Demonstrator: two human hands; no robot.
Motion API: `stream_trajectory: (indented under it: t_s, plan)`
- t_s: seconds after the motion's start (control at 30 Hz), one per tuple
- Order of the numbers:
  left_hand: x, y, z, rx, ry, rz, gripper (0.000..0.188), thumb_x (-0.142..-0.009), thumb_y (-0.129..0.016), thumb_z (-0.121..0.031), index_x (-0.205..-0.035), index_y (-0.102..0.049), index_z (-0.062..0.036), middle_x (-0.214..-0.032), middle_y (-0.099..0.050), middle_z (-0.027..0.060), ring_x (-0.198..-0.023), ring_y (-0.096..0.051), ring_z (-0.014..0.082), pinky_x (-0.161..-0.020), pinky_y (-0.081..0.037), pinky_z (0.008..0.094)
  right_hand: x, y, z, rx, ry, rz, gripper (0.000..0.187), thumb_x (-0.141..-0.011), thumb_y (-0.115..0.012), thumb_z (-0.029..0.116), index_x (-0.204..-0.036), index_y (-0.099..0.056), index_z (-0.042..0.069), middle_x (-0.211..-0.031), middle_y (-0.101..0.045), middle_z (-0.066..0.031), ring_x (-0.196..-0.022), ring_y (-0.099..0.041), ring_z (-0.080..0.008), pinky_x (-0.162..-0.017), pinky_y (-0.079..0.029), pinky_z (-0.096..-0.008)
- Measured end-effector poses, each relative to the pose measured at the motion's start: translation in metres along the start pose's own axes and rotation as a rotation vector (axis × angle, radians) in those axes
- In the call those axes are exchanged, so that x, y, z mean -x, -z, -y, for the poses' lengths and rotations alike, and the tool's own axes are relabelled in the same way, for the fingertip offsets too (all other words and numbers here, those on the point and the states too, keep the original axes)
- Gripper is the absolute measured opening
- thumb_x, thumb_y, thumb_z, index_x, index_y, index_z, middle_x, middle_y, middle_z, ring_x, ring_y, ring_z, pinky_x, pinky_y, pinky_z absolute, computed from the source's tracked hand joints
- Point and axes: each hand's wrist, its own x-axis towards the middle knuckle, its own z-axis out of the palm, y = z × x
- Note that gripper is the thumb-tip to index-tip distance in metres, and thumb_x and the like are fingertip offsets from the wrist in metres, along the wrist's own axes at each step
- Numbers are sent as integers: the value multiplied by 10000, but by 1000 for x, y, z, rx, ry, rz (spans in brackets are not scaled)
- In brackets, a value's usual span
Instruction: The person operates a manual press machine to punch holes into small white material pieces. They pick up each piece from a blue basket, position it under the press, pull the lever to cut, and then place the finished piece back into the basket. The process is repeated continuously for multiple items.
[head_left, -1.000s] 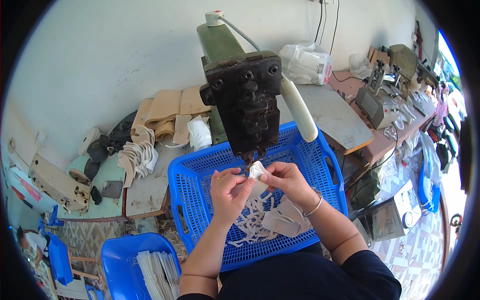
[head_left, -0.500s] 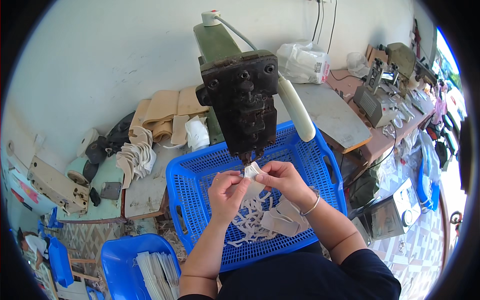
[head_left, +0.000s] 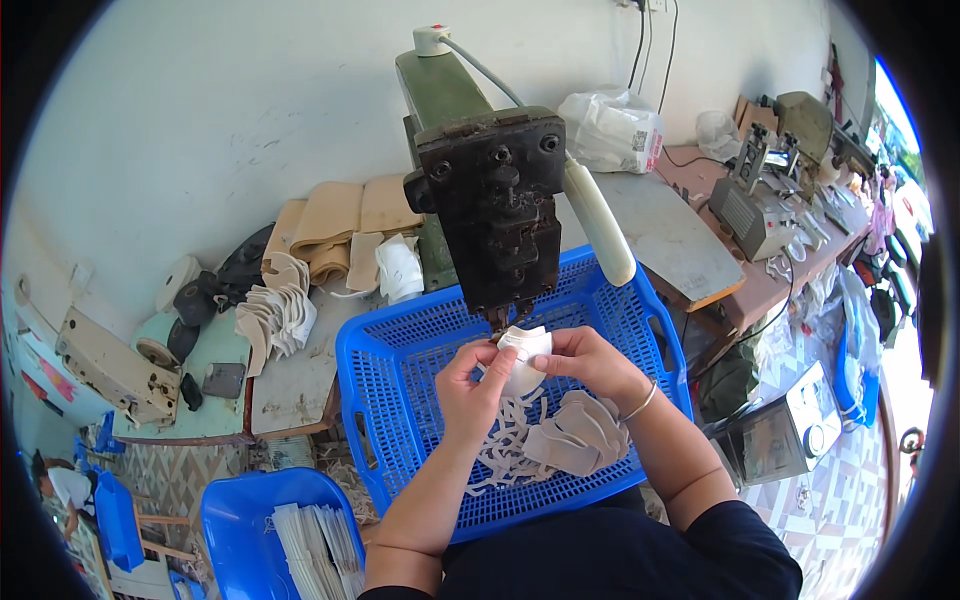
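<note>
Your left hand [head_left: 472, 385] and right hand [head_left: 585, 362] pinch the white piece [head_left: 524, 350] under the machine [head_left: 490, 215]; it looks light and floppy, so grip its edges.

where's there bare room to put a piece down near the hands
Bare mesh in the blue basket, between its left wall and the left hand. Bare grey tabletop right of the machine. Crowded: cut pieces below both hands; stacked pieces left.

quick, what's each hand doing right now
Left hand: closed on the white fabric piece.
Right hand: closed on the same piece.
</note>
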Motion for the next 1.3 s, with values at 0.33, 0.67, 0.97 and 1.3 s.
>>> stream_trajectory:
  t_s: [0.33,0.67,0.97,1.3]
  plan:
    - [5,-17,7,277,160,-65,148,-806,-681,-147,-764,-643,-10,-733,-620,10,-703,-535,62,-654,-405,202,-2,12,5,-119,37,-157,184,-804,-677,174,-828,-636,-4,-745,-625,-15,-654,-542,-59,-611,-431,-201]
    - [10,-10,0,415,154,-158,137,-821,-663,-133,-804,-637,0,-756,-631,28,-697,-549,66,-665,-417,199,-5,-6,12,0,59,-160,159,-797,-682,148,-822,-626,1,-743,-628,-20,-660,-558,-57,-600,-435,-190]
    - [10,6,6,439,162,-189,108,-832,-634,-106,-806,-625,-2,-791,-635,46,-735,-555,82,-714,-417,214,-7,-25,1,53,116,-192,188,-817,-666,162,-835,-620,-20,-740,-639,-38,-660,-572,-53,-585,-458,-190]
    - [35,7,25,552,158,-64,251,-837,-610,-74,-1062,-550,20,-999,-603,74,-869,-558,101,-764,-448,240,-10,-37,-11,88,156,-203,231,-812,-671,197,-833,-630,-29,-746,-640,-30,-682,-574,-55,-593,-467,-204]
